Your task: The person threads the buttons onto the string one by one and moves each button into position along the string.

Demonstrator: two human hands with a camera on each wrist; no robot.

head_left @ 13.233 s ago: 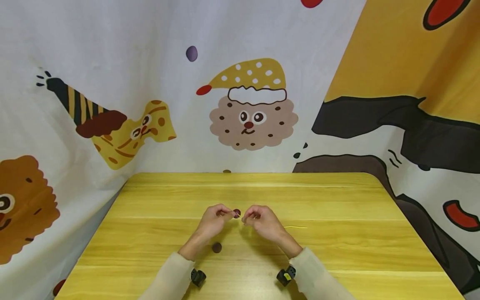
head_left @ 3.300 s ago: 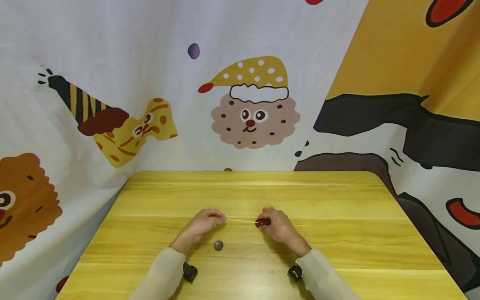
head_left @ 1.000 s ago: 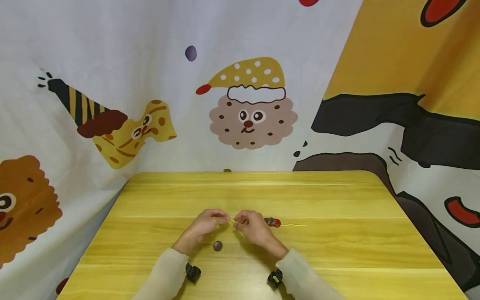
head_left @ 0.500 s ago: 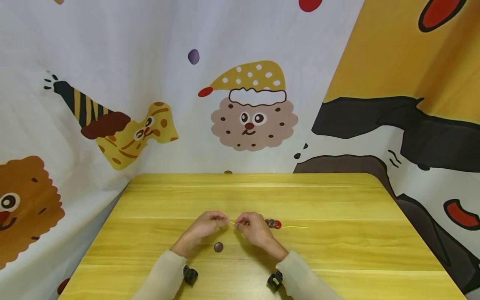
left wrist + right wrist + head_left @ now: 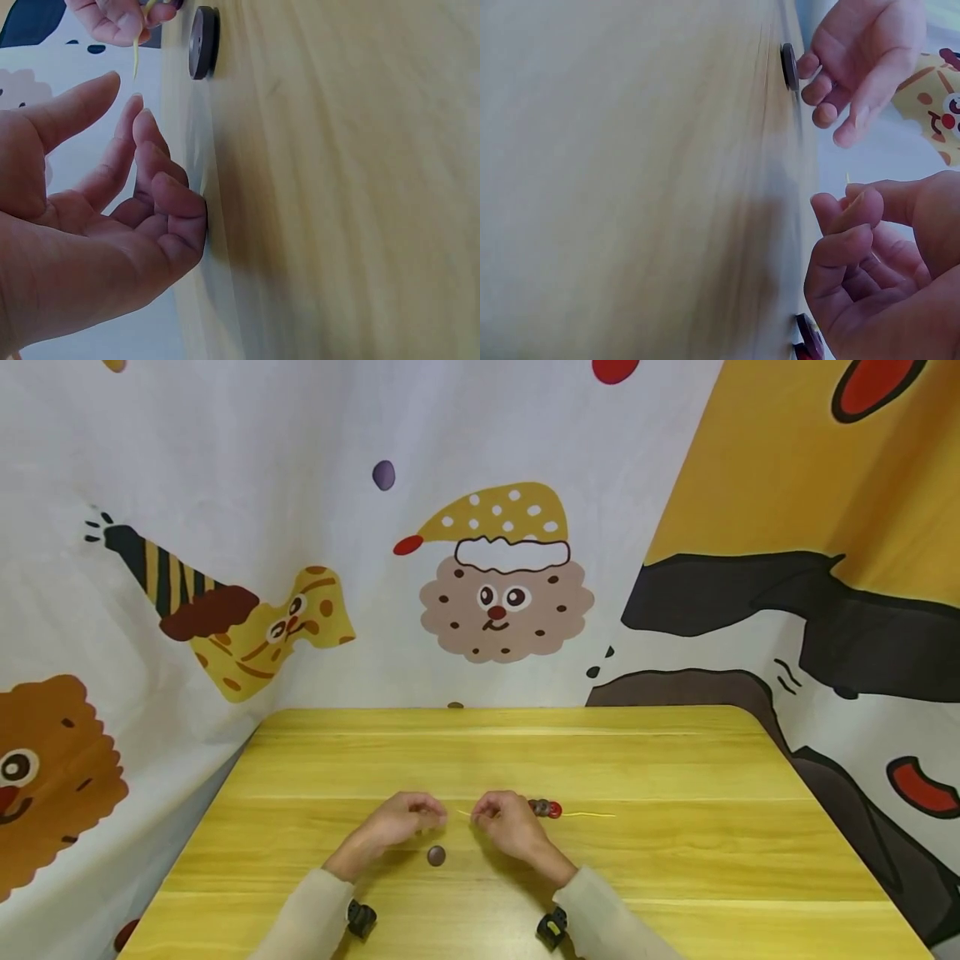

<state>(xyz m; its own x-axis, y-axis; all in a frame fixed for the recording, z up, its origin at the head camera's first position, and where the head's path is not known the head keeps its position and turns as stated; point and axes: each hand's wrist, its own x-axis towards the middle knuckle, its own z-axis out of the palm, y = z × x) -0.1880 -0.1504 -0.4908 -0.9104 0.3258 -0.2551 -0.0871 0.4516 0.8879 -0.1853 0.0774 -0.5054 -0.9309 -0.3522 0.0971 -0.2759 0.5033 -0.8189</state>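
Observation:
My right hand (image 5: pixel 512 822) pinches a yellow string (image 5: pixel 588 814) between thumb and forefinger, near one end. A short tip of the string pokes out toward the left hand. Strung on it, just right of that hand, are a red button (image 5: pixel 555 810) and brown buttons (image 5: pixel 542 807), partly hidden by the hand. My left hand (image 5: pixel 405 820) holds nothing; in the left wrist view its thumb and fingers stand apart. A loose dark brown button (image 5: pixel 437 856) lies on the table just below the left fingers, and the right wrist view shows this button (image 5: pixel 789 67) close to them.
The wooden table (image 5: pixel 675 860) spreads out around both hands. Behind it hangs a curtain (image 5: pixel 337 510) printed with cartoon food figures. The string's far end trails to the right on the tabletop.
The left hand has let go of the string tip and moved left and down toward the loose button. Earlier the right hand held the buttons; they now lie to its right.

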